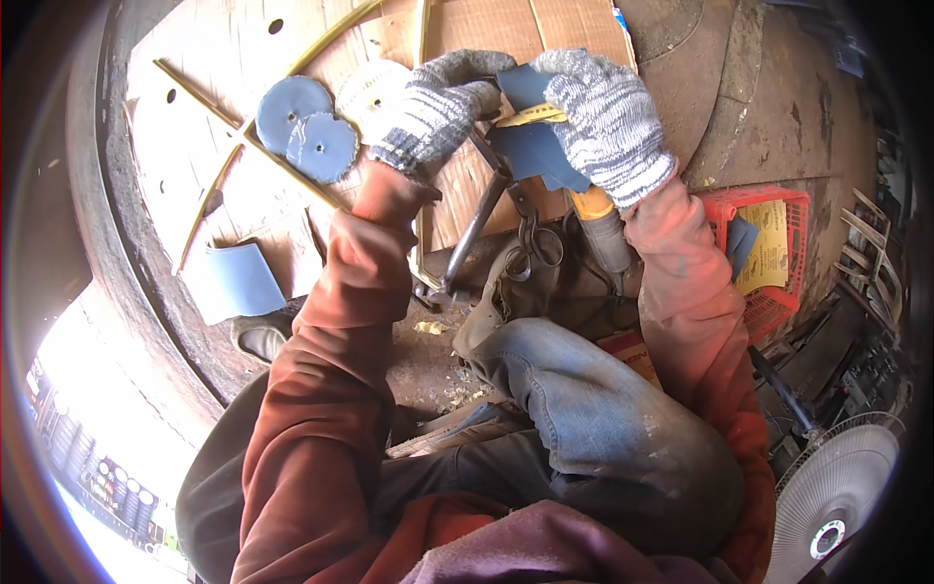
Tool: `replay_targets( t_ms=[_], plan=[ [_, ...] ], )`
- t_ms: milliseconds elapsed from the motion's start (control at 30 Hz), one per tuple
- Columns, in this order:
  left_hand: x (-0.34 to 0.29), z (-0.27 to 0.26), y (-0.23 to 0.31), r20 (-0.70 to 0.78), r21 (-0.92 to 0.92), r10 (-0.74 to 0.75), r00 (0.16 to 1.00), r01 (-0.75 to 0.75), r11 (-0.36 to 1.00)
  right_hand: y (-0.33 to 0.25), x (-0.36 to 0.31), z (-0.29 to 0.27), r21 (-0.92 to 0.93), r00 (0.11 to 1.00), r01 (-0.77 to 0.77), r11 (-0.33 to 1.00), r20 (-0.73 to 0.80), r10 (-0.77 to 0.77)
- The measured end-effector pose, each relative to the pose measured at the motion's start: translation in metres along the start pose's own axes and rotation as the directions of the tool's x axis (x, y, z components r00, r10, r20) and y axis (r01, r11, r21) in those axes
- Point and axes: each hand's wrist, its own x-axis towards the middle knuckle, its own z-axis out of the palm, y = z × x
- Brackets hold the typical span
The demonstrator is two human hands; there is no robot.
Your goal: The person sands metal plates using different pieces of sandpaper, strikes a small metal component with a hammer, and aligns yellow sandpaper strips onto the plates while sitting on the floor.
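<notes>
Both my hands wear grey-and-white knitted gloves and meet over a cardboard sheet. A small blue-grey piece of sandpaper [523,88] spans the gap between them. My left hand [438,109] pinches its left edge, fingers closed. My right hand [605,122] is closed on its right side, with the thumb hidden. Right below lie more blue sandpaper pieces [538,153], and a strip of yellow backing [533,117] shows among them. Left of my left hand rest two round blue sandpaper discs [294,109] with toothed edges, overlapping, and a pale disc [375,86] showing its backing.
Near my knee lie a hammer [479,219], scissors [533,238] and a yellow-and-grey power tool [601,229]. A folded blue sheet [243,279] sits at left on the cardboard [467,29], crossed by thin strips [204,102]. At right stand a red crate [800,243] and a fan [842,487].
</notes>
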Motion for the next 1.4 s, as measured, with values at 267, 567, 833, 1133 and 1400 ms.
replay_targets(
  t_ms=[267,567,833,1133,1400],
  plan=[
    [0.003,0.007,0.0,0.031,-0.01,0.023,0.999,-0.023,1.0,0.006,-0.002,-0.004,-0.006,1.0,0.028,1.0,0.01,-0.028],
    [0.003,0.01,-0.005,-0.027,-0.064,0.042,0.999,-0.044,0.997,0.001,0.002,-0.014,0.064,1.0,-0.023,0.998,0.011,0.022],
    [0.016,0.016,0.004,0.025,0.2,0.013,1.0,-0.018,0.98,0.008,-0.001,-0.004,0.003,1.0,0.004,1.0,-0.007,-0.004],
    [0.035,0.009,-0.001,0.029,0.381,0.025,0.999,-0.034,0.924,0.009,0.001,-0.007,-0.045,0.998,-0.006,0.999,0.058,0.008],
    [0.031,0.0,-0.012,0.075,0.175,0.002,0.997,-0.015,0.985,0.016,-0.004,-0.001,0.321,0.957,-0.228,0.919,-0.1,0.273]
  ],
)
